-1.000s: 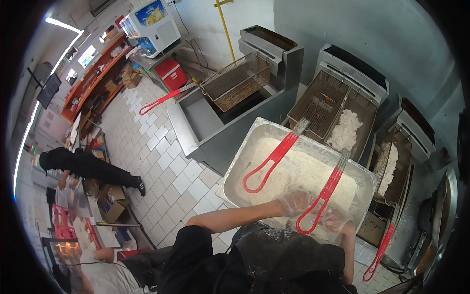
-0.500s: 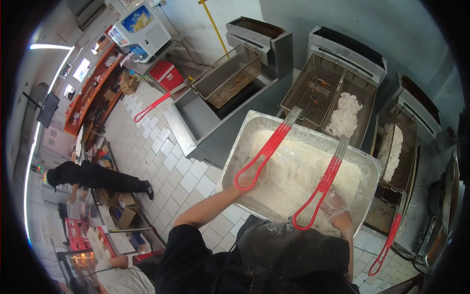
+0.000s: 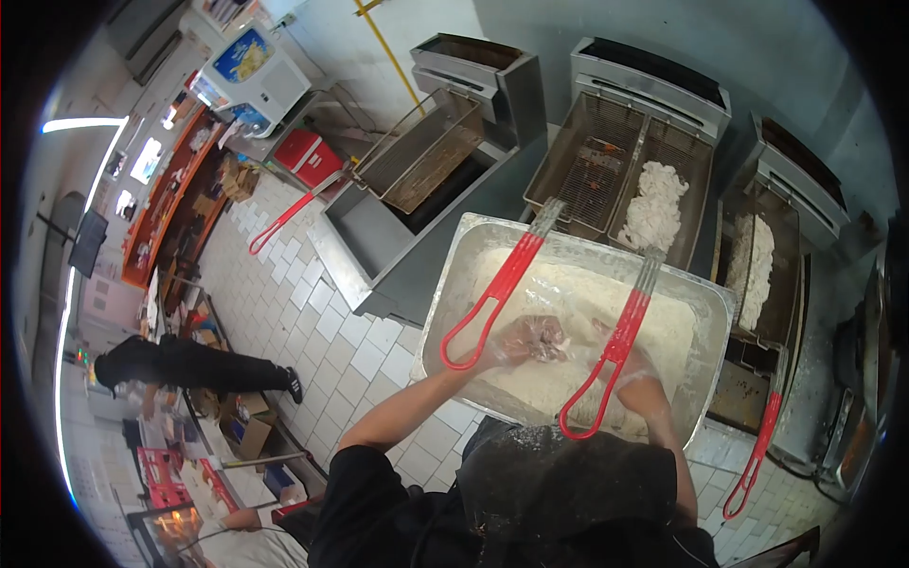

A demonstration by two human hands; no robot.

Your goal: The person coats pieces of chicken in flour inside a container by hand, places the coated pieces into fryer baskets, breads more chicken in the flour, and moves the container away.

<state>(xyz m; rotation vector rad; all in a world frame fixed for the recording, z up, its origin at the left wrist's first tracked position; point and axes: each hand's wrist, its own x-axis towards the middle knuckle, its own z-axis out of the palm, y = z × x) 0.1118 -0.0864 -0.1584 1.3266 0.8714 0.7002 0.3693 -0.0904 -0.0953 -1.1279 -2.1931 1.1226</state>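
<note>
A metal tub (image 3: 712,379) of pale flour (image 3: 663,327) lies in front of me, with both my hands inside it. My left hand (image 3: 530,341), in a clear glove, is left of the middle, its fingers curled round something pale and floury that I cannot make out. Partly behind a red basket handle (image 3: 620,346), my right hand (image 3: 632,371) is in the flour at the right, blurred, and its fingers are unclear. Another red handle (image 3: 492,298) reaches over the tub's left part, above my left wrist.
Past the tub, a fryer basket (image 3: 592,170) stands beside one holding floury pieces (image 3: 653,204). Another basket (image 3: 755,275) is at the right. A basket (image 3: 426,156) rests over the left fryer. Two people are at the left, one in black (image 3: 199,364).
My left hand has moved right, from the tub's left side towards its middle, and its fingers have closed. My right hand has shifted slightly left and up. The whole view has shifted a little.
</note>
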